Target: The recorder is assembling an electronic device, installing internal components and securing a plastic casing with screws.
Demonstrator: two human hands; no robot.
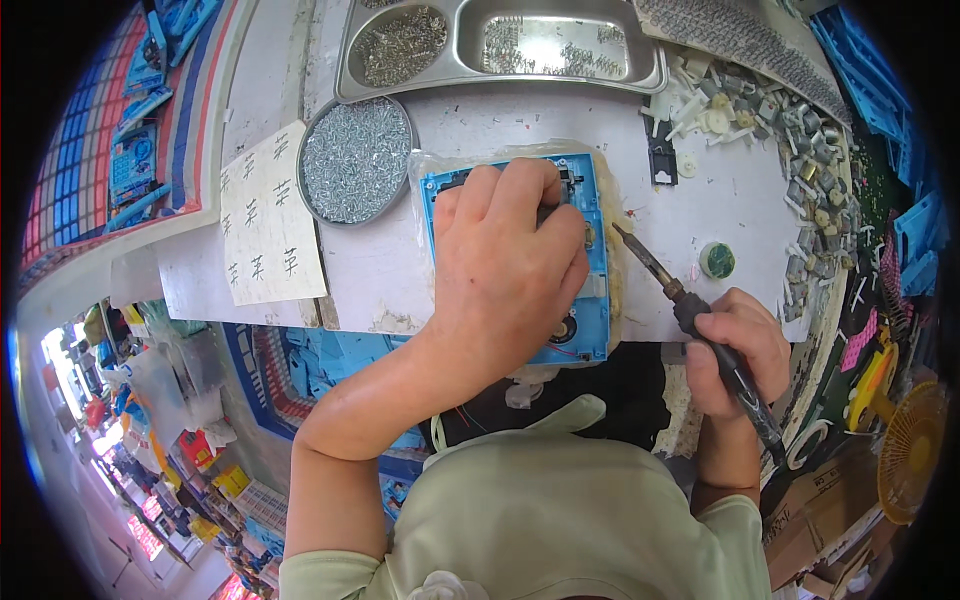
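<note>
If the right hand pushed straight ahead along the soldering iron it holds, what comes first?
Tip first, the soldering iron in the right hand would probably meet the right edge of the blue casing; the tip's height is unclear, so it might pass over.

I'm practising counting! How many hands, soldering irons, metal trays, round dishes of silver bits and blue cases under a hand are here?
Hands: 2 (left hand, right hand)
Soldering iron: 1
Metal tray: 1
Round dish: 1
Blue case under the left hand: 1
Total: 6
</note>
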